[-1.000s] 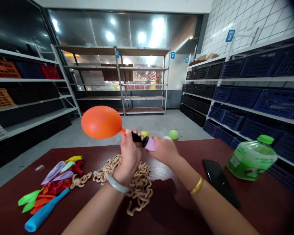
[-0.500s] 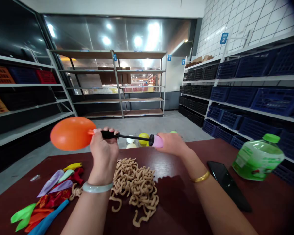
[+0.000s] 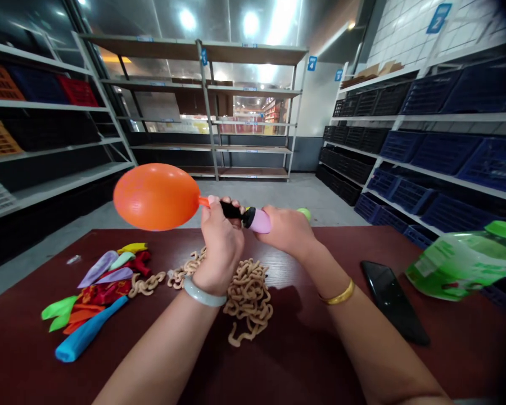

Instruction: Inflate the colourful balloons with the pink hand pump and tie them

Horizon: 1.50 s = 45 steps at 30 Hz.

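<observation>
An orange balloon [image 3: 157, 197], partly inflated, sits with its neck on the nozzle of a balloon pump [image 3: 260, 221]. My left hand [image 3: 221, 230] is closed around the pump's black end and pinches the balloon's neck. Closed round the pump's pink part is my right hand [image 3: 289, 229]. The black rod does not show between the two pump parts, which are close together. Below my hands a heap of tan curly pieces [image 3: 249, 292] lies on the dark red table [image 3: 316, 360]. Several flat balloons [image 3: 95, 329] in mixed colours lie to the left.
A black phone [image 3: 394, 301] lies at the right of the table, beside a green-capped bottle [image 3: 464, 264]. Empty racks [image 3: 253, 149] stand at the back; shelves with blue crates [image 3: 430, 157] line the right. A green balloon [image 3: 304, 214] shows beyond the table.
The pump's rod has gone in as my hands came together. The orange balloon looks larger and sits further right and higher in view. My head view has tilted down.
</observation>
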### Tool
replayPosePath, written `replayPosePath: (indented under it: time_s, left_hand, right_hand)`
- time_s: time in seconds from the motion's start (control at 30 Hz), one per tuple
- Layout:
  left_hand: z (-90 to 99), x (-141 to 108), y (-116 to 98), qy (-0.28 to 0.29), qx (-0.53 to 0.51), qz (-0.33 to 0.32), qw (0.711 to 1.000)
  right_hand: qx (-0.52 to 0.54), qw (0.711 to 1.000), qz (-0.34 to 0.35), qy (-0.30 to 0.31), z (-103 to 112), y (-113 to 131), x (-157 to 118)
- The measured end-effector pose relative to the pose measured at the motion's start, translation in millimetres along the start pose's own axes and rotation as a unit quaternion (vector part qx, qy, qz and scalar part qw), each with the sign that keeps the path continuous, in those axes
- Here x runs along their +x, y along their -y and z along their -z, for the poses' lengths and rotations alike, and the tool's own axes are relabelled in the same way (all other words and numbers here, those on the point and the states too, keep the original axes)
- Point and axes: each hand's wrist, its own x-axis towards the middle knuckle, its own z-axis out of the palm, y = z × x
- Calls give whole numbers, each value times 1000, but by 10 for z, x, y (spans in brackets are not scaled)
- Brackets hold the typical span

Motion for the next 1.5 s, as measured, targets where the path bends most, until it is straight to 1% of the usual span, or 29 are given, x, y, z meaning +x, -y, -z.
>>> replayPosePath:
  time_s: [0.07,0.2,0.3,0.37,0.43,0.5,0.6,0.7,0.77,0.83,0.93,1.03,1.13,1.2,1.27,1.37,1.5]
  left_hand:
    - [27,122,-135,0,8,-13,1000]
    - [122,410,-442,-18,21,-56,998]
    - [151,515,-563,-28,28,-83,996]
    - [133,499,-539,-38,27,-96,994]
    - [91,420,-436,-45,20,-99,994]
    - [33,291,-286,-44,12,-82,996]
    - [-62,59,-81,-30,2,-41,999]
    - [-137,-115,-8,-16,-8,-21,1000]
    - [-161,-149,-39,-9,-3,-13,1000]
    - [-163,-106,-115,-9,8,-13,1000]
    - [-126,63,-276,-18,19,-28,999]
    - [-48,268,-443,-31,27,-58,997]
    - [50,418,-526,-38,37,-86,995]
    - [106,455,-494,-43,33,-96,994]
    - [136,426,-390,-45,19,-94,994]
    - [118,267,-158,-36,-2,-69,997]
    - [45,-4,106,-31,0,-21,999]
  right_hand:
    - [11,1000,2,-6,-42,-73,28]
    - [33,999,12,18,-105,-286,92]
    - [36,999,16,23,-139,-373,111]
    - [28,999,7,16,-154,-358,103]
    - [17,1000,-1,6,-152,-292,83]
    - [11,1000,-5,-5,-126,-198,55]
    - [14,1000,-6,-16,-44,-63,2]
    - [24,1000,-1,-18,34,9,-42]
    - [32,999,8,-19,49,5,-49]
    - [43,999,16,-22,24,-43,-31]
    - [59,998,26,-13,-67,-186,34]
    - [65,998,26,8,-170,-366,104]
    - [65,997,20,26,-246,-490,142]
    - [58,998,15,32,-276,-502,147]
    - [48,998,14,32,-290,-452,137]
    - [38,999,14,22,-281,-299,110]
    - [32,999,9,19,-202,-111,65]
